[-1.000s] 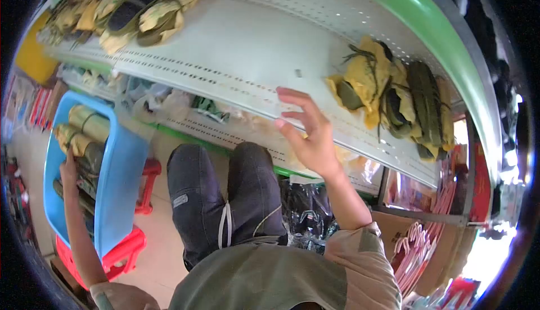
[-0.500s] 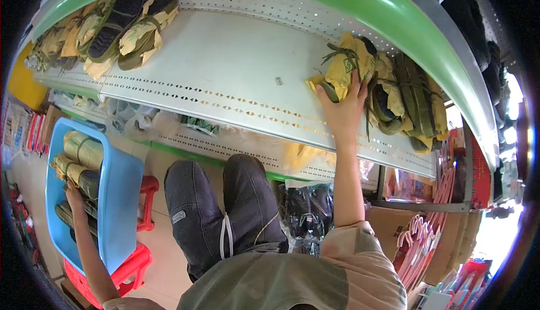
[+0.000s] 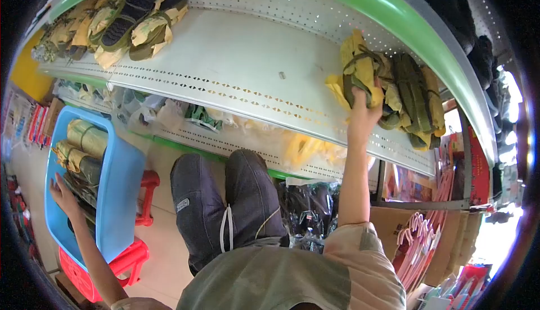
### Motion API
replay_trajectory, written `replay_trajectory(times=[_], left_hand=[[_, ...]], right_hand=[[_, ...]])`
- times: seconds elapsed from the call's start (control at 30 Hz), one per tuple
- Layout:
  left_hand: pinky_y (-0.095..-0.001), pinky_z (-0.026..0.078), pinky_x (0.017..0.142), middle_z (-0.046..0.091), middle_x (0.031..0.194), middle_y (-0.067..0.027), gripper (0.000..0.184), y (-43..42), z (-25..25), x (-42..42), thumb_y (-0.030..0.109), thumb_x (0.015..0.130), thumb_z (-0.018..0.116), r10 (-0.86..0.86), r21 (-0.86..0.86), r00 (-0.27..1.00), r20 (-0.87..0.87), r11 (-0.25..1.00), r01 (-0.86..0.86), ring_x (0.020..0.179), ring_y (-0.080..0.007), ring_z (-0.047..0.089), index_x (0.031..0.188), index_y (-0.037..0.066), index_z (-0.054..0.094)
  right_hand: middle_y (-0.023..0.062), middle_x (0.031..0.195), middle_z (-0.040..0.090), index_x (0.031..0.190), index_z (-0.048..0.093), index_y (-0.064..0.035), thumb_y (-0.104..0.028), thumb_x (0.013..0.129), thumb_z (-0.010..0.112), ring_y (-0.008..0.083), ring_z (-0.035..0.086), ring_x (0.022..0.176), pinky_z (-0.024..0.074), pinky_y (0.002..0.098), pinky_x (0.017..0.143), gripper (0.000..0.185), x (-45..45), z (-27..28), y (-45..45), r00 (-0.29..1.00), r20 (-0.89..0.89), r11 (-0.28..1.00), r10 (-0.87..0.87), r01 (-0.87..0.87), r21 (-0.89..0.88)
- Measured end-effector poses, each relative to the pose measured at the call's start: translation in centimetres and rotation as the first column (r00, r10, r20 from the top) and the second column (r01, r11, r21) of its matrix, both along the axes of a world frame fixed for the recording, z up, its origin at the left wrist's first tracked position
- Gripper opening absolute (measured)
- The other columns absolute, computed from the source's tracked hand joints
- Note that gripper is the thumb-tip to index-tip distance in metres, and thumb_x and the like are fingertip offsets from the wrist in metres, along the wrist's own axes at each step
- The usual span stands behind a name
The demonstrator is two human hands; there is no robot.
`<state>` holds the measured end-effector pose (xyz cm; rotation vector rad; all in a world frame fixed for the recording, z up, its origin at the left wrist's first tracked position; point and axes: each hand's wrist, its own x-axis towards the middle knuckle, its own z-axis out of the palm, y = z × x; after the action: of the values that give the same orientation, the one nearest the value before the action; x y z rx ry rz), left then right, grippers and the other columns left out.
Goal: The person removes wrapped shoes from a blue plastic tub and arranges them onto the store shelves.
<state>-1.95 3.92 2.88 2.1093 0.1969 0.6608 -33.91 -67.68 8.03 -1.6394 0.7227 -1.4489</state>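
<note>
On the right part of the shelf, my right hand (image 3: pixel 365 107) is closed round a shoe bundle (image 3: pixel 359 65) in yellow wrapping, tied with dark cord. More dark green shoes (image 3: pixel 413 93) stand just right of it. At the left, my left hand (image 3: pixel 64 197) is over the blue tub (image 3: pixel 121 180), fingers apart, holding nothing. Inside the tub lie several wrapped shoe bundles (image 3: pixel 87 138), close beyond that hand.
The white shelf (image 3: pixel 242 51) has a green edge above it, and several shoes (image 3: pixel 121 23) at its left end. Red stools (image 3: pixel 126 262) stand under and beside the tub. Pink hangers (image 3: pixel 419 242) and a cardboard box (image 3: pixel 385 225) are at the lower right.
My right hand reached from above the shelf's front edge to the yellow-wrapped bundle and closed on it; the bundle has tilted. My left hand has let go of the tub's contents and opened.
</note>
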Motion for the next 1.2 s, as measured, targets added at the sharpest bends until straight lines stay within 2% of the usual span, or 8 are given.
replay_trajectory(times=[0.1,0.33,0.4,0.6,0.63,0.77,0.97,1.2], left_hand=[[-0.0363,0.042,0.104,0.054,0.134,-0.0194,0.056,-4.4,5.4,-4.7,0.034,0.103,0.056,-0.068,0.185,0.974,0.218,0.982,0.027,0.119,-0.0259,0.055,0.14,-0.005,0.044],[-0.0375,0.049,0.095,0.064,0.111,-0.0155,0.028,-17.2,10.1,-16.1,0.022,0.102,0.05,-0.649,0.24,0.731,0.211,0.759,0.605,0.107,-0.0247,0.062,0.105,-0.003,0.063],[-0.0445,0.052,0.092,0.06,0.122,-0.0225,0.042,-22.4,9.4,-20.0,0.032,0.098,0.057,-0.793,-0.374,0.59,0.152,0.506,0.777,0.112,-0.031,0.062,0.124,-0.001,0.055],[-0.0481,0.039,0.108,0.039,0.151,-0.0187,0.115,-28.0,8.4,-22.3,0.053,0.079,0.079,-0.886,-0.853,0.372,0.277,-0.049,0.519,0.138,-0.0317,0.041,0.158,0.015,0.005],[-0.0406,0.045,0.103,0.041,0.145,-0.0156,0.095,-28.0,9.2,-22.4,0.02,0.087,0.076,-0.841,-0.837,0.391,0.373,-0.123,0.533,0.13,-0.0247,0.046,0.156,0.011,0.011],[-0.0368,0.044,0.104,0.048,0.142,-0.0108,0.082,-24.0,8.2,-21.8,0.025,0.088,0.074,-0.63,-0.859,0.749,0.205,0.251,0.447,0.129,-0.0206,0.049,0.15,0.002,0.026],[-0.0333,0.051,0.092,0.062,0.124,-0.0086,0.065,-9.1,7.5,-18.4,0.01,0.085,0.069,-0.26,-0.579,0.965,-0.036,0.792,0.192,0.108,-0.0183,0.061,0.144,0.005,0.042],[-0.0374,0.057,0.084,0.064,0.117,-0.02,0.078,3.0,9.8,-16.9,0.002,0.082,0.07,-0.049,-0.396,0.999,0.022,0.917,0.054,0.102,-0.025,0.068,0.15,0.003,0.032]], right_hand=[[0.0162,0.127,0.054,0.128,0.054,0.0014,-0.007,0.083,0.068,0.0251,0.052,0.118,0.0413,0.0349,0.101,0.048,-1.5,1.4,1.9,0.93,0.356,0.88,-0.091,-0.093,0.467],[0.0074,0.117,0.059,0.128,0.051,-0.0047,-0.016,0.084,0.065,0.0244,0.058,0.108,0.0502,0.0409,0.092,0.047,-4.3,-7.2,6.7,0.991,-0.13,0.993,-0.039,0.024,-0.12],[0.009,0.12,0.059,0.129,0.052,-0.0047,-0.017,0.082,0.063,0.0268,0.059,0.112,0.0496,0.0433,0.097,0.05,-2.7,-5.4,11.6,0.993,0.051,0.989,0.111,-0.115,0.098],[0.0219,0.144,0.043,0.144,0.037,0.0009,-0.042,0.079,0.066,0.0369,0.045,0.133,0.0377,0.0529,0.113,0.083,-1.8,-5.3,24.6,0.548,0.458,0.416,0.7,-0.834,0.362],[0.0255,0.151,0.036,0.147,0.031,0.0037,-0.045,0.079,0.069,0.0402,0.04,0.138,0.0341,0.053,0.115,0.092,-0.3,-3.6,27.2,0.348,0.618,0.217,0.705,-0.936,0.279],[0.0321,0.157,0.02,0.153,0.023,0.0018,-0.042,0.08,0.075,0.0478,0.024,0.145,0.0251,0.0535,0.118,0.1,4.5,1.3,29.8,0.101,-0.179,0.056,0.979,-0.97,-0.238],[0.0333,0.155,0.023,0.146,0.04,0.0,-0.034,0.068,0.091,0.0506,0.033,0.14,0.0393,0.0562,0.107,0.099,5.7,1.8,30.8,-0.026,-0.084,-0.043,0.996,-0.979,-0.199],[0.031,0.154,0.028,0.146,0.039,-0.0009,-0.042,0.081,0.079,0.0456,0.036,0.141,0.0428,0.0539,0.104,0.087,5.6,0.1,24.2,0.256,-0.124,0.239,0.959,-0.961,-0.137]])
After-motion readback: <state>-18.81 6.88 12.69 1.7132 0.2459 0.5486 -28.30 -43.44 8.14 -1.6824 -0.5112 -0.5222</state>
